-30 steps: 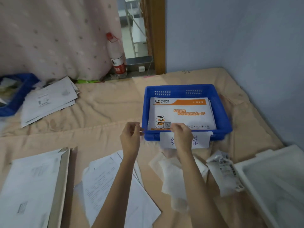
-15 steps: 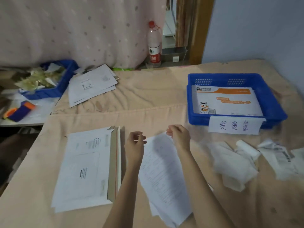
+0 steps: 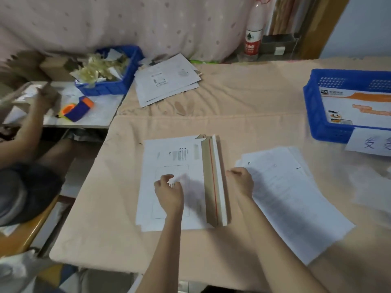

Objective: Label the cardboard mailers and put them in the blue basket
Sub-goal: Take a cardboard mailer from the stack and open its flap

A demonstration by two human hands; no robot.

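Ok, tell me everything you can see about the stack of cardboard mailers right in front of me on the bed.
The stack of cardboard mailers lies flat on the peach cloth. The top one is white with small black print and a printed rectangle. Their flaps are open along the right edge, showing brown card, a red tear strip and a white strip. The left hand is over the rectangle, blurred; the right hand is at the flap edge. Loose sheets lie beside it.

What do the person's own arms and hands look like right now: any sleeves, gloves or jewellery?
Both forearms are bare as far as the picture's lower edge, no sleeve showing. The left hand and right hand wear no gloves. No watch, ring or wristband is visible, though the picture is somewhat blurred.
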